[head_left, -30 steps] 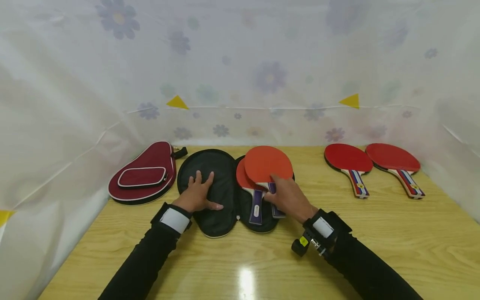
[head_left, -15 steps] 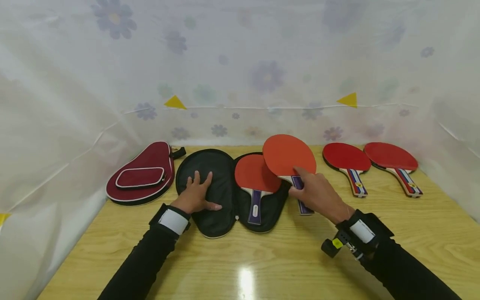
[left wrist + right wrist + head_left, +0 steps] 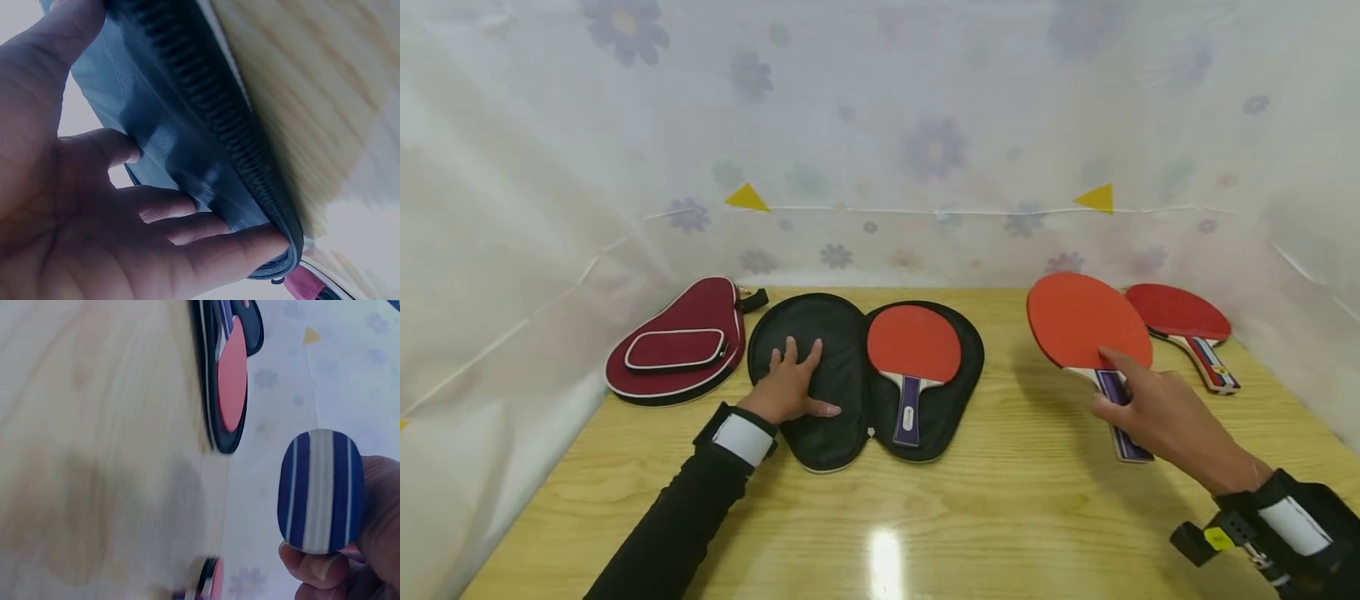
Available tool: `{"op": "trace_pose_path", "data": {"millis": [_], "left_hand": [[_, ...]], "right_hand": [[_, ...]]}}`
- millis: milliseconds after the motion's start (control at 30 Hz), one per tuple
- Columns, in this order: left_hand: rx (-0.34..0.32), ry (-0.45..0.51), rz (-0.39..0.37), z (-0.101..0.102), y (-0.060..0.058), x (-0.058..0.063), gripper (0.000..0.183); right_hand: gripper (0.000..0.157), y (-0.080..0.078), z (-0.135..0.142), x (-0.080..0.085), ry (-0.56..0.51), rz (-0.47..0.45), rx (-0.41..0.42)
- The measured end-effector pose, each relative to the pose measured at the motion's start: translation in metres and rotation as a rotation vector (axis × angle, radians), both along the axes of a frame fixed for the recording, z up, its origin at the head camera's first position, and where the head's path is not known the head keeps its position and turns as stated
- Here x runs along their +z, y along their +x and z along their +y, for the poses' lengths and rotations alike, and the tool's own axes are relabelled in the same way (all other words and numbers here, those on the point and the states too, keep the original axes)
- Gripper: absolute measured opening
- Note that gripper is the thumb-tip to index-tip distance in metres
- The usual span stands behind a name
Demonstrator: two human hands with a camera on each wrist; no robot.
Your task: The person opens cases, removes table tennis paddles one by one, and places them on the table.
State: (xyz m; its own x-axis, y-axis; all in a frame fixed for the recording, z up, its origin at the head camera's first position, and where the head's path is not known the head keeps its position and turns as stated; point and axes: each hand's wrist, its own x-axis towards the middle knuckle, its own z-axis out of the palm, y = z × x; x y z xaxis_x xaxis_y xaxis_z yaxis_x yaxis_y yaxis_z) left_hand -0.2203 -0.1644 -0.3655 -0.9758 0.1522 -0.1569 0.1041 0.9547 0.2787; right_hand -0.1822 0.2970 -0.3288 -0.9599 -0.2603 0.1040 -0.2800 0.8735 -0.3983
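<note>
My left hand rests with spread fingers on the black inner lining of an opened paddle case; the left wrist view shows its zipper edge beside the fingers. On the case's right half lies a table tennis paddle with orange-red rubber and a purple handle. Off to the right, my right hand grips a matching paddle above the table, near where handle meets blade. In the right wrist view the striped butt of its handle faces the camera.
A zipped dark red paddle case lies at the left. At the right back lies a red paddle with a striped handle; the held paddle hides another next to it. A flowered white sheet stands behind the wooden table.
The right hand has lifted the upper paddle off the one in the case and carried it to the right. The left hand stays on the case.
</note>
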Motion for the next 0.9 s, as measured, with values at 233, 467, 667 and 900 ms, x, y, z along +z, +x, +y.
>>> {"op": "trace_pose_path", "data": {"millis": [233,467,667,900], "left_hand": [[-0.012,0.001,0.0,0.003,-0.003,0.001,0.112],[-0.022,-0.002,-0.009,0.005,-0.004,0.001,0.112],[-0.019,-0.001,-0.012,0.003,-0.003,0.003,0.11],[-0.012,0.003,-0.015,-0.001,-0.002,0.005,0.11]], "right_hand": [[0.067,0.019,0.057,-0.015,0.142,-0.012,-0.103],[0.062,0.046,0.101,-0.037,0.231,0.003,-0.155],[0.061,0.065,0.119,-0.053,0.311,0.016,-0.188],[0.061,0.073,0.126,-0.069,0.333,-0.103,-0.155]]}}
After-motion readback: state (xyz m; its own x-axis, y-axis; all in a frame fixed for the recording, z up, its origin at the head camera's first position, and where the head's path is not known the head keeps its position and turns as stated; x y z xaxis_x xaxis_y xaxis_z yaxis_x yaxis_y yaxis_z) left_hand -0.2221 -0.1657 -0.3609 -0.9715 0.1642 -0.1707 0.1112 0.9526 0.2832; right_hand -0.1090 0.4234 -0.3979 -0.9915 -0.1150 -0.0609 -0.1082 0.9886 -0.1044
